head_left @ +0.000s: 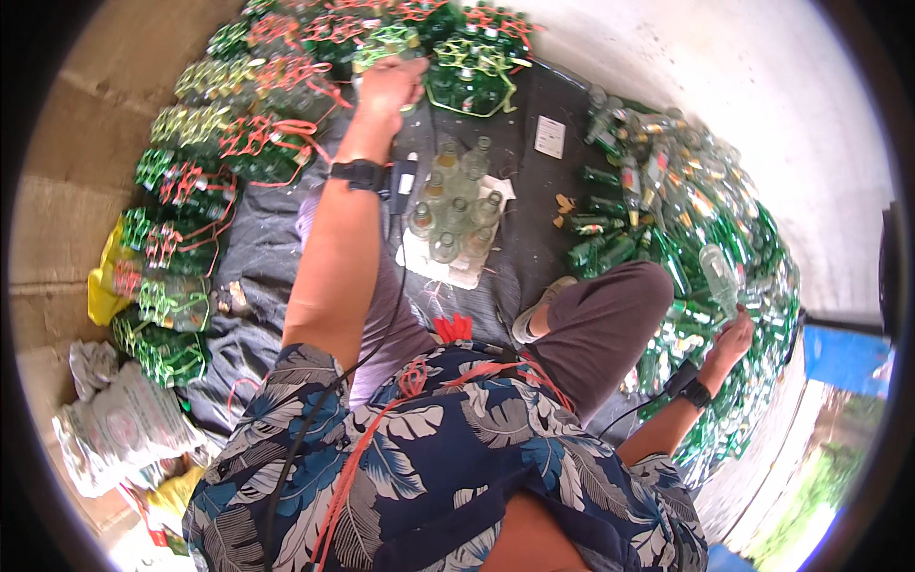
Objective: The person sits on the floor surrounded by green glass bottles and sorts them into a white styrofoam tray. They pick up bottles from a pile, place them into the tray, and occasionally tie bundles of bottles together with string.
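Note:
My left hand (392, 84) reaches forward to a bundle of glass bottles tied with light green strapping (387, 44); its fingers are at the near edge of the bundle, and their grip is blurred. Off to the right, my right hand (733, 334) holds a clear glass bottle (718, 277) by its narrow end, above a large heap of loose bottles (690, 214). In front of me, several clear glass bottles (460, 214) stand upright close together on a white sheet (465, 275). Pink strapping (350, 472) hangs across my shirt and lap.
Rows of tied bottle bundles (261, 136) line the left and far side. A paper label (550, 137) lies on the dark ground cloth (522, 100). A yellow bag (107, 275) and white sacks (125, 422) are at the left. A pale wall (665, 57) stands behind the heap.

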A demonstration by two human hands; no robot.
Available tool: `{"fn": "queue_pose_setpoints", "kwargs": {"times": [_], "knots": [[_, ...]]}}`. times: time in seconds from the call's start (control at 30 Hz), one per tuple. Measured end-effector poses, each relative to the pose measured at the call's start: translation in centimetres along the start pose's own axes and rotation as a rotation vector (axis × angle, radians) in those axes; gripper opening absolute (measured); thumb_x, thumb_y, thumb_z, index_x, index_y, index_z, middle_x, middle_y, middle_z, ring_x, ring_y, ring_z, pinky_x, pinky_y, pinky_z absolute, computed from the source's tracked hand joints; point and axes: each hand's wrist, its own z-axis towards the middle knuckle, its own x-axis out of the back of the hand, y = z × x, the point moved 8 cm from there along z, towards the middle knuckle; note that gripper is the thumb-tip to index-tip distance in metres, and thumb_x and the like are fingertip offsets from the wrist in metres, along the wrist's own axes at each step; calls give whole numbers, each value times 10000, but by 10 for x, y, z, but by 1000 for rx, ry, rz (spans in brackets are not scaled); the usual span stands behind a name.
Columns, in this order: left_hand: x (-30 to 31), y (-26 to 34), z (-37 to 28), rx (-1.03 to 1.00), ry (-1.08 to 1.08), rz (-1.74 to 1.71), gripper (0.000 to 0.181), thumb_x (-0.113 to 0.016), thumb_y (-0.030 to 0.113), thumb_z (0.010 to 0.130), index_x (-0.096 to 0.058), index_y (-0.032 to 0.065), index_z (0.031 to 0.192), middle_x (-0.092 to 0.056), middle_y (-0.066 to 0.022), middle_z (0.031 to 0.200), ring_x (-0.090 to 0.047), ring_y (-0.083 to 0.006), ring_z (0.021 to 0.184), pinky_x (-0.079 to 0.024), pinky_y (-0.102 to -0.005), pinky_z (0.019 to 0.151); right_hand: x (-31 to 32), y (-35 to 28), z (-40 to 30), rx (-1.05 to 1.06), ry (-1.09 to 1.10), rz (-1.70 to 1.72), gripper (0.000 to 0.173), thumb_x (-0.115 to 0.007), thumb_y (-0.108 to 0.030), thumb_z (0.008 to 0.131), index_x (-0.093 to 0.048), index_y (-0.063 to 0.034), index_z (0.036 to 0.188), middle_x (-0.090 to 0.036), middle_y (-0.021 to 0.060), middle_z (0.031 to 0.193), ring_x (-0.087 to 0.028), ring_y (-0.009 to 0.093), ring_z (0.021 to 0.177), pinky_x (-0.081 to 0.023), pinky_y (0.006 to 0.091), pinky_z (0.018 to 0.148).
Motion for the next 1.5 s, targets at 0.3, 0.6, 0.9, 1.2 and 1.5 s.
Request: {"fn": "queue_pose_setpoints", "kwargs": {"times": [0.3, 0.6, 0.9, 1.2, 1.5], "knots": [[3, 13, -4, -43, 24, 211, 324, -733, 173, 841, -513, 84, 620, -558, -7, 573, -548, -101, 511, -425, -273, 499, -262, -193, -2, 860, -479, -489, 373, -439, -241, 950, -716, -25, 1078, -697, 174, 1145, -652, 334, 1065, -470, 372, 953], [6, 10, 13, -127, 27, 478, 316, -736, 248, 819, -572, 41, 646, -581, -32, 572, -541, -103, 530, -438, -300, 521, -421, -187, -153, 703, -804, -321, 322, -467, -320, 904, -713, -129, 989, -707, 163, 987, -657, 404, 950, -516, 473, 835], [-4, 12, 13, -201, 12, 629, 329, -740, 299, 813, -617, 16, 698, -591, -59, 581, -535, -151, 548, -455, -339, 548, -467, -174, -195, 633, -939, -402, 315, -484, -307, 904, -710, -104, 984, -706, 173, 962, -662, 401, 925, -524, 475, 816], [-3, 11, 8, -186, -17, 639, 331, -737, 306, 817, -628, 11, 714, -592, -60, 586, -538, -149, 561, -455, -342, 563, -485, -169, -220, 663, -994, -397, 303, -497, -307, 904, -694, -83, 949, -694, 201, 921, -643, 438, 897, -519, 505, 807], [-6, 10, 6, -152, -35, 662, 332, -738, 304, 821, -621, 17, 703, -594, -53, 582, -542, -135, 542, -456, -328, 560, -495, -165, -233, 648, -1072, -296, 317, -516, -325, 914, -675, -52, 934, -686, 220, 926, -637, 446, 900, -509, 519, 815]]}}
